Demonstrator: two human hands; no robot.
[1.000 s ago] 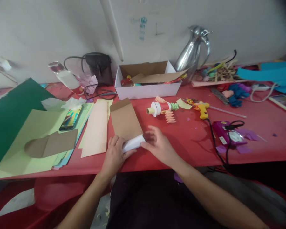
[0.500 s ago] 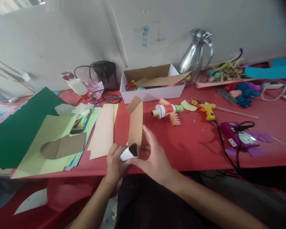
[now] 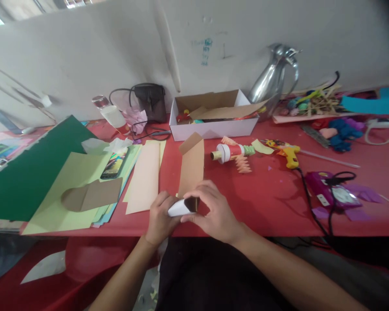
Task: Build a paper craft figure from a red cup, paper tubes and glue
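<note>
Near the table's front edge I hold a small folded cardboard tube (image 3: 180,208), white outside and brown inside, its open end facing right. My left hand (image 3: 160,219) is wrapped round its left end. My right hand (image 3: 216,212) pinches the open end, thumb below and fingers over the top edge. Just beyond my hands lies a brown cardboard strip (image 3: 192,170) with a folded flap at its far end. A paper figure (image 3: 231,152) with a red and white body and pleated paper limbs rests to the right of the strip.
Left are pale card sheets (image 3: 145,177), a phone (image 3: 114,164), a brown cutout (image 3: 92,195) and a green board (image 3: 35,172). Behind stand a white box (image 3: 214,129) and a metal jug (image 3: 272,75). A yellow glue gun (image 3: 291,156) and corded purple device (image 3: 332,190) lie right.
My right hand's fingers have come down from beside the cardboard strip and closed over the tube's open end. My left hand keeps its hold. The whole view has shifted slightly.
</note>
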